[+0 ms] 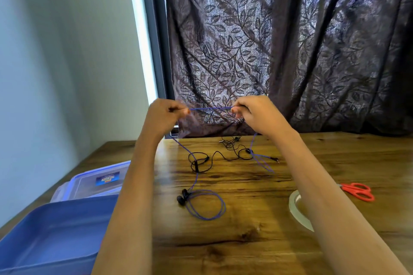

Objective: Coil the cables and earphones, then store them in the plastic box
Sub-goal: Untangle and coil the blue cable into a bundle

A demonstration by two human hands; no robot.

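On the wooden table (290,241), the open plastic box (55,230) sat near left. Our left hand (164,115) and right hand (257,113) each pinched the purple earphone cable (210,108) taut between them, while its earbuds (182,197) lay on the table below. We judged it light, limp and tangle-prone, best held by the cord.

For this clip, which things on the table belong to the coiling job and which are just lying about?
Job: purple earphones, stretched between left hand and right hand; black earphones, loose on the table; blue plastic box; its lid.
Lying about: tape roll; red scissors; curtain behind.
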